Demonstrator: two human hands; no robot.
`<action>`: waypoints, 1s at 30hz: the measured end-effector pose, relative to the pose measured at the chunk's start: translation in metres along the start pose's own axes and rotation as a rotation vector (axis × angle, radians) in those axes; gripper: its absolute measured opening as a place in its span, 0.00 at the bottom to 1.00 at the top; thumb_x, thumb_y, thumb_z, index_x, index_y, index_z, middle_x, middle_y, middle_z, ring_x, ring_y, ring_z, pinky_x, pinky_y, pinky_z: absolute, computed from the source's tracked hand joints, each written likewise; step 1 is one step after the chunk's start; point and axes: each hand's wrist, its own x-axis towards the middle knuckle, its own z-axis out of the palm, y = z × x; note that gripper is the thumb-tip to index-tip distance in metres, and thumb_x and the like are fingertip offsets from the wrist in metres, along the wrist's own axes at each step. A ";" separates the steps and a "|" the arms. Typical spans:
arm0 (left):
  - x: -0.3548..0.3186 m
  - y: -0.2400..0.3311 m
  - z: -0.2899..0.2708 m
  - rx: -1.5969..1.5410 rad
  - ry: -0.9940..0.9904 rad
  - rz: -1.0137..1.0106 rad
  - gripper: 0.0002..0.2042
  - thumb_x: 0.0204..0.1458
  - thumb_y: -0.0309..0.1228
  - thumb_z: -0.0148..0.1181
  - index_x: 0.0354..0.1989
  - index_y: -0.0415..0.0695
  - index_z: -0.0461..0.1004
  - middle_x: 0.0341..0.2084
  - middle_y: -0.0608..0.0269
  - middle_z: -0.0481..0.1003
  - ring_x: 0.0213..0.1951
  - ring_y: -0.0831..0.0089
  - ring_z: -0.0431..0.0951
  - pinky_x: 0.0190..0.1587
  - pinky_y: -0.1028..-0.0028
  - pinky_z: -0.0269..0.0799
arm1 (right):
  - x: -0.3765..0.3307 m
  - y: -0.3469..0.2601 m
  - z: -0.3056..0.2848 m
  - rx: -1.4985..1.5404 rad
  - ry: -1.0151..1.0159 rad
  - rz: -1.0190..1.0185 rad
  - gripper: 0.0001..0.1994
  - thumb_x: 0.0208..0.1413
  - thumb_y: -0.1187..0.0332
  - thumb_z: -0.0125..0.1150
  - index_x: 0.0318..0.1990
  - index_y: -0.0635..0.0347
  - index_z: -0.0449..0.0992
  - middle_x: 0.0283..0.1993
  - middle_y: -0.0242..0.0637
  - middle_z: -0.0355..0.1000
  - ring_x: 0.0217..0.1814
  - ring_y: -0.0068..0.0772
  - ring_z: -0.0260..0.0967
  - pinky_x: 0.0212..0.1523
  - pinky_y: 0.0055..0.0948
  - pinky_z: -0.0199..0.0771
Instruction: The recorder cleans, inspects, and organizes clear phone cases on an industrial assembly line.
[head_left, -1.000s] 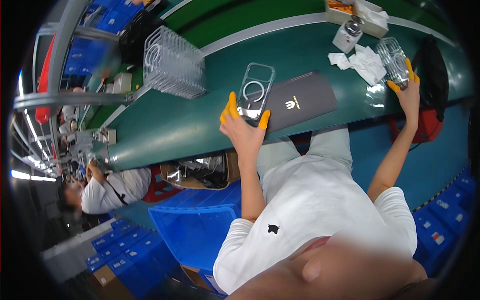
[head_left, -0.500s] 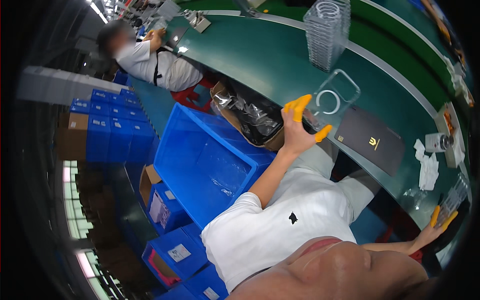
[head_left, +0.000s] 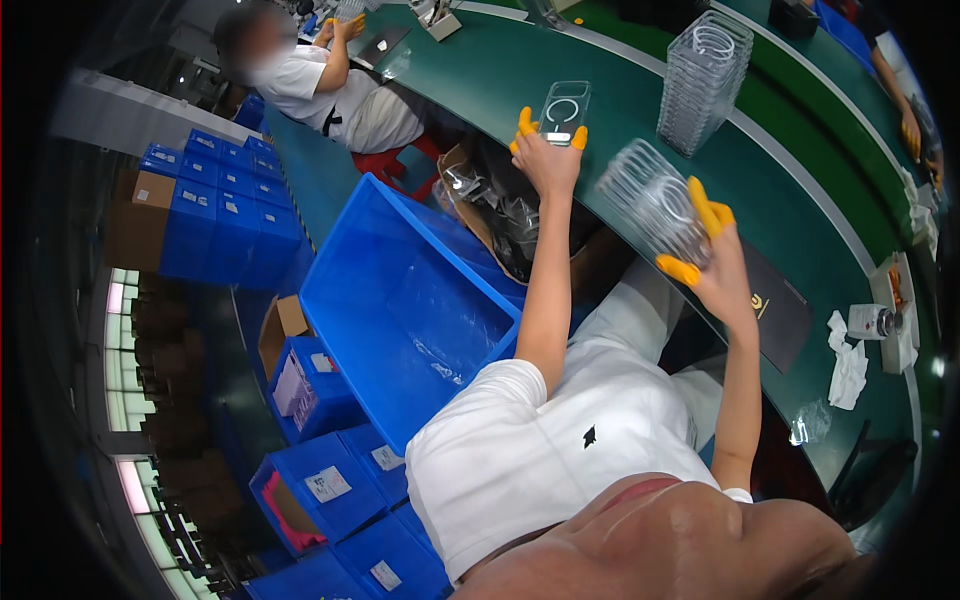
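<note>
Right hand [head_left: 724, 268] has swung in from the far right end of the long dark-green table [head_left: 625, 115] since half a second ago, and now works just left of the dark grey rectangular mat with a gold emblem [head_left: 786, 315]. Left hand [head_left: 548, 165] has shifted leftward along the table, away from the tall pile of clear plastic cases [head_left: 705, 90].

Both my hands wear yellow finger covers. Left: thumb and fingers pinch a clear rectangular phone case with a white ring [head_left: 565, 106] by its near end; it shows over the table, contact with the top unclear. Right: thumb and fingers grip a loose stack of clear ringed cases [head_left: 652, 200], tilted, motion-blurred, count not readable. My two loads are near each other but apart; the tall pile sits on the table beyond the right-hand stack.

Farther right on the table: crumpled white tissue [head_left: 848, 372], small white bottle with a metallic top [head_left: 870, 322], open white box with orange contents [head_left: 906, 345], crinkled clear film [head_left: 810, 422].

Below, to my left: large blue plastic bin [head_left: 400, 310], tipped toward me. Co-worker in a white top [head_left: 305, 88] sits farther along.
</note>
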 end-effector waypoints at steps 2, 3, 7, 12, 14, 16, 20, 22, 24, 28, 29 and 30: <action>0.007 -0.012 0.013 0.083 -0.012 -0.034 0.48 0.37 0.49 0.78 0.64 0.34 0.61 0.48 0.45 0.72 0.53 0.45 0.70 0.56 0.51 0.63 | 0.029 0.007 0.032 0.026 -0.024 0.019 0.45 0.42 0.62 0.79 0.69 0.63 0.64 0.56 0.47 0.64 0.57 0.45 0.66 0.59 0.37 0.67; 0.010 -0.025 0.018 0.141 -0.065 0.033 0.47 0.38 0.50 0.77 0.64 0.34 0.62 0.48 0.44 0.72 0.53 0.45 0.70 0.56 0.51 0.63 | 0.040 0.012 0.048 -0.036 0.008 -0.003 0.46 0.42 0.62 0.80 0.70 0.63 0.64 0.56 0.48 0.64 0.57 0.46 0.66 0.58 0.37 0.68; 0.003 -0.025 0.008 0.024 -0.140 0.001 0.36 0.52 0.48 0.68 0.64 0.35 0.65 0.52 0.41 0.71 0.56 0.42 0.69 0.58 0.50 0.62 | 0.077 0.024 0.085 -0.129 0.112 0.088 0.48 0.41 0.59 0.79 0.71 0.63 0.62 0.56 0.55 0.65 0.56 0.53 0.66 0.57 0.42 0.70; -0.034 0.000 -0.032 -0.312 -0.275 -0.050 0.25 0.63 0.38 0.59 0.64 0.37 0.66 0.52 0.40 0.74 0.53 0.44 0.74 0.57 0.56 0.67 | 0.093 0.038 0.107 -0.427 0.255 0.100 0.38 0.46 0.59 0.76 0.63 0.70 0.69 0.53 0.60 0.69 0.55 0.58 0.67 0.55 0.45 0.72; -0.045 0.019 -0.040 -0.312 -0.391 -0.051 0.23 0.64 0.37 0.57 0.62 0.34 0.66 0.46 0.38 0.76 0.48 0.43 0.78 0.52 0.56 0.72 | 0.091 0.027 0.111 -0.561 0.231 0.150 0.35 0.46 0.60 0.75 0.60 0.72 0.70 0.53 0.62 0.68 0.56 0.62 0.67 0.56 0.48 0.71; -0.052 0.020 -0.033 -0.350 -0.430 0.016 0.25 0.65 0.41 0.55 0.61 0.32 0.66 0.45 0.36 0.77 0.49 0.40 0.77 0.52 0.55 0.72 | 0.088 0.029 0.118 -0.595 0.171 0.186 0.40 0.46 0.60 0.75 0.65 0.69 0.65 0.56 0.62 0.66 0.56 0.63 0.66 0.55 0.50 0.71; -0.036 0.030 -0.033 -0.280 -0.535 -0.068 0.31 0.65 0.49 0.51 0.56 0.26 0.67 0.44 0.30 0.76 0.50 0.35 0.76 0.51 0.53 0.71 | 0.068 0.033 0.117 -0.457 0.142 0.052 0.48 0.44 0.65 0.75 0.72 0.67 0.54 0.59 0.62 0.63 0.56 0.64 0.66 0.55 0.53 0.70; -0.020 0.034 -0.034 -0.171 -0.605 -0.018 0.31 0.64 0.50 0.51 0.54 0.25 0.67 0.42 0.27 0.76 0.48 0.34 0.76 0.49 0.50 0.72 | 0.060 0.030 0.115 -0.390 0.113 0.049 0.50 0.44 0.66 0.77 0.73 0.66 0.52 0.63 0.62 0.62 0.60 0.64 0.65 0.58 0.51 0.70; -0.003 0.036 -0.034 -0.067 -0.667 -0.014 0.36 0.60 0.56 0.55 0.50 0.24 0.69 0.37 0.29 0.77 0.45 0.35 0.77 0.47 0.48 0.72 | 0.057 0.026 0.110 -0.116 0.007 0.047 0.50 0.45 0.63 0.77 0.73 0.66 0.52 0.65 0.61 0.60 0.65 0.60 0.63 0.61 0.47 0.69; 0.008 0.051 -0.036 0.210 -0.714 0.070 0.42 0.50 0.63 0.63 0.52 0.27 0.71 0.36 0.35 0.80 0.43 0.43 0.81 0.47 0.53 0.75 | 0.047 0.049 0.105 0.141 -0.069 0.102 0.44 0.51 0.64 0.75 0.72 0.64 0.56 0.66 0.49 0.65 0.61 0.43 0.71 0.59 0.36 0.71; 0.007 0.055 -0.035 0.262 -0.694 0.145 0.42 0.48 0.62 0.65 0.52 0.27 0.71 0.37 0.36 0.80 0.44 0.44 0.81 0.48 0.53 0.75 | 0.045 0.051 0.105 0.235 0.023 0.116 0.36 0.55 0.68 0.72 0.69 0.64 0.61 0.63 0.45 0.70 0.56 0.36 0.75 0.55 0.29 0.74; 0.005 0.061 -0.033 0.312 -0.673 0.221 0.42 0.46 0.61 0.68 0.52 0.28 0.72 0.39 0.37 0.79 0.45 0.45 0.81 0.49 0.53 0.74 | 0.044 0.058 0.104 0.235 0.032 0.124 0.36 0.55 0.68 0.72 0.69 0.64 0.61 0.63 0.45 0.70 0.56 0.36 0.75 0.55 0.29 0.74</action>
